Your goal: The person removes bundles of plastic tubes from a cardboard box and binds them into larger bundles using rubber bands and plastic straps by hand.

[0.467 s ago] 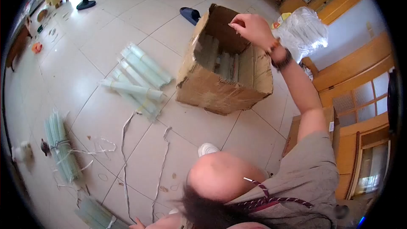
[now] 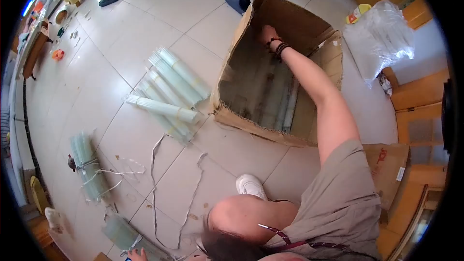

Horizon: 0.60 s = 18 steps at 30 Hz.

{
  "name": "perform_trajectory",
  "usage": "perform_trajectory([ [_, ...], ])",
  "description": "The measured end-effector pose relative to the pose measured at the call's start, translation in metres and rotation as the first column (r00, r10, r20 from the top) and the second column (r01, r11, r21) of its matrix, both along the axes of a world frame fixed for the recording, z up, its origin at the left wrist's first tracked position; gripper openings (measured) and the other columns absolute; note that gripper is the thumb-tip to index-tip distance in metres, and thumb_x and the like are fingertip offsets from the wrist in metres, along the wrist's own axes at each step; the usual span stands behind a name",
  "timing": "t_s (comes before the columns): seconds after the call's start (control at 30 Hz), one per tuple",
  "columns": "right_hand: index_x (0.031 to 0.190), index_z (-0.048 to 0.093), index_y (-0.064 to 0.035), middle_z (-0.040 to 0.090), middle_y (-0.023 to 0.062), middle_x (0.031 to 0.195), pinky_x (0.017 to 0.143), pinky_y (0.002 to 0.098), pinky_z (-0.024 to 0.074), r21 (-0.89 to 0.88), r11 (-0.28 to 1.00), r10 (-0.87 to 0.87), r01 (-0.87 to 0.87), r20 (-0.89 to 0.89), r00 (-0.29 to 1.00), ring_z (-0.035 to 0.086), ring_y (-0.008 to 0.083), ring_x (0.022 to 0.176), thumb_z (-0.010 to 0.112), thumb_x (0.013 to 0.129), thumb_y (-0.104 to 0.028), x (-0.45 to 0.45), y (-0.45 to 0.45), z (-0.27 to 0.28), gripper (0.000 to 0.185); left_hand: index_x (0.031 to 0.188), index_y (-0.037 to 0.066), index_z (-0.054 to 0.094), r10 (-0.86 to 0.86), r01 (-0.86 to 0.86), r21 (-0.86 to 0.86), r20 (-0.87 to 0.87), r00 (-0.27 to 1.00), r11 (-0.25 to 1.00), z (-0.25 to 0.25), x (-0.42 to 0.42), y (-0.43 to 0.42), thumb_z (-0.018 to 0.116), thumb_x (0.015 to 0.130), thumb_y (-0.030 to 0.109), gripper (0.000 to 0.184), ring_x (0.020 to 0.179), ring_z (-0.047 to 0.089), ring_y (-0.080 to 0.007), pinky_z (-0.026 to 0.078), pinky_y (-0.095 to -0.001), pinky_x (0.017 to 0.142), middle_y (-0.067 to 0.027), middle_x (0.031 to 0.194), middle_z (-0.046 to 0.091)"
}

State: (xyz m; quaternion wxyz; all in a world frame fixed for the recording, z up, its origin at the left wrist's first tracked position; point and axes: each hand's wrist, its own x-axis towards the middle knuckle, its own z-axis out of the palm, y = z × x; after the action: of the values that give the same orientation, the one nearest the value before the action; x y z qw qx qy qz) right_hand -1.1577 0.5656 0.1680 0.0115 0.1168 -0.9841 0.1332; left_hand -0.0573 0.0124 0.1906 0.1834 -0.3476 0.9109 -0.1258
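My right hand [image 2: 269, 34] reaches down inside the open cardboard box [image 2: 270, 137], near its far wall. Its fingers point away from me and are hidden, so I cannot make out whether they hold anything. Long pale tubes or rod bundles [image 2: 275, 92] lie in the box, dim and blurred. At the bottom edge, my left hand [image 2: 137, 255] shows only in part, fingers apart, beside a tied bundle of thin translucent rods [image 2: 121, 232]. Left of the box, several banded rod bundles [image 2: 164, 108] lie crossed on the tiles.
A larger rod bundle [image 2: 89, 164] tied with cord lies at the left. A long pale string [image 2: 153, 183] loops across the floor. Plastic-wrapped goods [image 2: 379, 38] stand right of the box, a flat carton [image 2: 386, 164] nearer me. Dark slippers [image 2: 237, 3] lie beyond.
My right hand has gone from above the box's rim down into it. The view has shifted, showing more of the box's inside. More of my left hand shows beside the lower bundle.
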Motion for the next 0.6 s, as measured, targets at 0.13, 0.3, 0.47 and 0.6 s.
perform_trajectory([
  [0.13, 0.120, 0.062, -0.0055, 0.065, 0.0244, 0.113, 0.088, 0.0490, 0.0497, -0.170, 0.985, -0.017, 0.035, 0.105, 0.994, 0.061, 0.0431, 0.104, 0.055, 0.092, -0.035, 0.015, -0.040, 0.013, 0.042, 0.102, -0.001, 0.067, 0.359, -0.340, 0.218, -0.050, 0.932, 0.915, 0.073, -0.109, 0.028, 0.071, 0.083, 0.031, 0.037, 0.109, 0.056, -0.0397, 0.045, -0.0461, 0.095, -0.0239, 0.115, 0.060],
  [0.3, 0.133, 0.055, -0.0119, 0.060, 0.0144, 0.127, 0.090, 0.0417, 0.0494, 0.368, 0.852, 0.386, -0.372, 0.040, 0.922, 0.058, 0.0320, 0.111, 0.049, 0.095, -0.034, -0.038, -0.020, -0.038, 0.044, 0.102, 0.002, 0.066, 0.336, -0.293, 0.315, -0.091, 0.937, 0.903, 0.091, -0.180, 0.057, 0.073, 0.083, 0.026, 0.032, 0.102, 0.059, -0.0374, 0.051, -0.0417, 0.086, -0.0205, 0.115, 0.059],
  [0.47, 0.134, 0.056, -0.0139, 0.059, 0.0054, 0.127, 0.091, 0.0369, 0.0475, 0.272, 0.917, 0.247, -0.292, 0.186, 0.951, 0.055, 0.0204, 0.113, 0.047, 0.097, -0.040, -0.027, -0.029, 0.003, 0.046, 0.101, 0.003, 0.066, 0.282, -0.217, 0.441, -0.086, 0.956, 0.871, 0.085, -0.210, 0.067, 0.072, 0.083, 0.020, 0.026, 0.092, 0.062, -0.0344, 0.053, -0.0407, 0.075, -0.0171, 0.109, 0.061],
  [0.6, 0.118, 0.065, -0.0005, 0.070, 0.0106, 0.104, 0.072, 0.0377, 0.0535, -0.369, 0.917, -0.071, 0.150, 0.219, 0.973, 0.067, 0.0236, 0.085, 0.068, 0.081, -0.045, -0.015, -0.003, 0.025, 0.057, 0.104, 0.005, 0.065, 0.215, -0.111, 0.515, -0.147, 0.965, 0.850, 0.108, -0.260, 0.066, 0.071, 0.083, 0.015, 0.024, 0.090, 0.062, -0.0330, 0.053, -0.0406, 0.076, -0.0152, 0.106, 0.062],
])
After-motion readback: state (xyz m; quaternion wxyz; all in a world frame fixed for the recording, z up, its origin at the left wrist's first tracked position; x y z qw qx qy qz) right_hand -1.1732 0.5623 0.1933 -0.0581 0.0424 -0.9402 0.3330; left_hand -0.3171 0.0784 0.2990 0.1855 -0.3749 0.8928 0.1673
